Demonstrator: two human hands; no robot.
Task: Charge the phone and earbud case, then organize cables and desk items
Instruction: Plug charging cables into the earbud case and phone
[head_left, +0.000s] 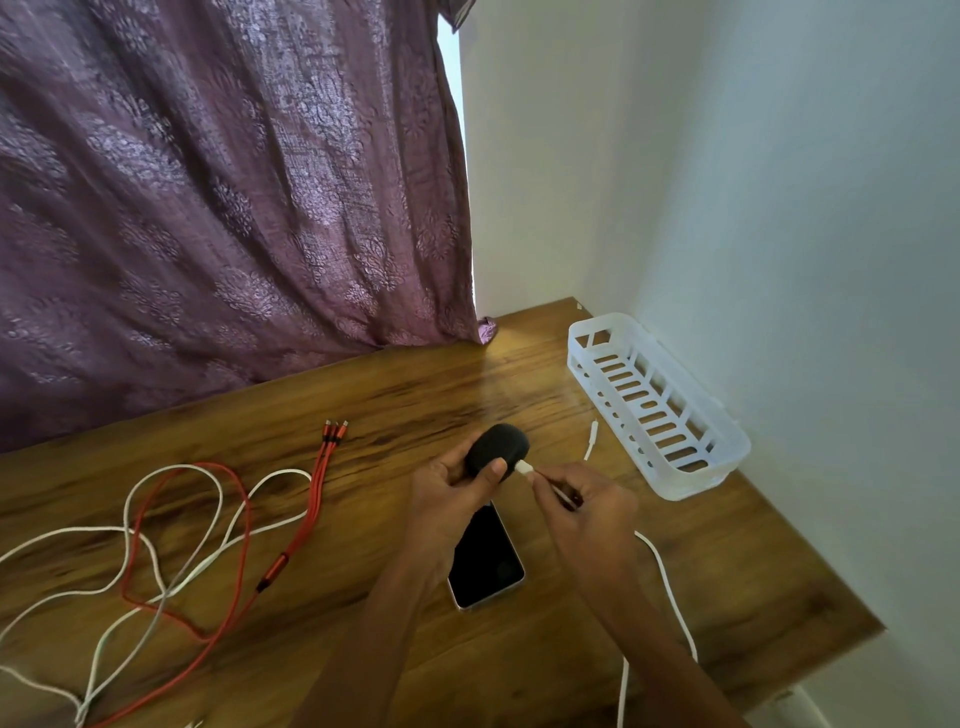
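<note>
Black earbud case (497, 447), red cable (228, 545), white basket (727, 441), purple floral curtain (223, 197).

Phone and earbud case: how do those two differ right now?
The earbud case is gripped in the left hand above the desk; the phone lies flat on it. The case is rounded and matte; the phone is a flat, glossy slab. The right hand pinches a white plug at the case; none shows at the phone's near end. Both look dark.

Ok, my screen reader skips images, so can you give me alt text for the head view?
A left hand holds a black earbud case while the right hand pinches a white plug at its edge, above a phone on a wooden desk.
</note>
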